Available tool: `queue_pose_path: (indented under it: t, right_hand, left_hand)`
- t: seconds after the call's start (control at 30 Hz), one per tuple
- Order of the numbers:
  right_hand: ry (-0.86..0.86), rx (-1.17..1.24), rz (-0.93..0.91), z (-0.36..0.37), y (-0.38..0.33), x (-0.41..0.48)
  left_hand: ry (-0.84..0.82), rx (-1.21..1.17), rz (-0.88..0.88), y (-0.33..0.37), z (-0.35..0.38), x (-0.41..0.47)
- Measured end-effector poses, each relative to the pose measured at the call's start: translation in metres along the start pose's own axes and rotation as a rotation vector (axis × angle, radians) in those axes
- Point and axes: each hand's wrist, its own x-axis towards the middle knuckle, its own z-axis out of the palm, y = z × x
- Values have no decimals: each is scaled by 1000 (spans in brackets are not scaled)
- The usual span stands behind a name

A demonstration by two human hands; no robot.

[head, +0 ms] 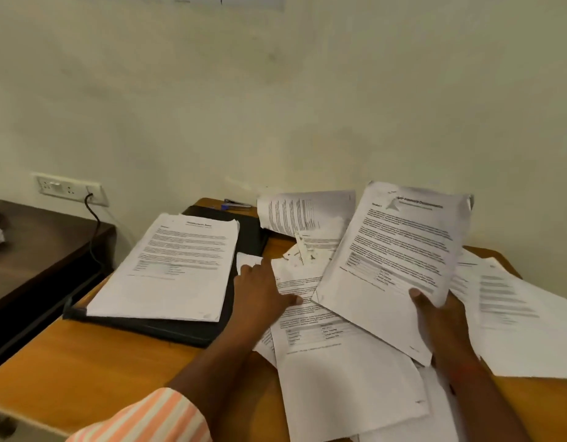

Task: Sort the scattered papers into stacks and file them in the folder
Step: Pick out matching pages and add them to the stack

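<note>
One lifted sheet [400, 247], lower edge pinched in right hand [441, 317] grip, left hand [260, 291] flat on scattered papers [339, 371]

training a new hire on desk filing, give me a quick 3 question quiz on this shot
1. True or false: the neat stack lies on the black folder.
2. Which hand holds the raised sheets? A) left hand B) right hand
3. Fill the gap: the left hand rests on the ____ beside the folder.
Key: 1 true; 2 B; 3 loose papers
</note>
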Motion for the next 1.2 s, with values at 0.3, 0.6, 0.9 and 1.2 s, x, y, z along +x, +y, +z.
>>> queue_pose_path:
  t: [0.3,0.6,0.9,1.2]
  right_hand:
    - [-20,-74,-19,1,0,3]
    - [-48,-72,-25,0,-1,2]
    - [-155,-9,-30,2,-10,-4]
    - [-406,-114,14,4,-12,-8]
  left_hand:
    - [-56,-451,-43,-4,4,6]
    - [126,-809,-96,-3,5,9]
    - [202,-1280,-218,-5,-1,13]
    - [179,-1253,-206,-6,-3,12]
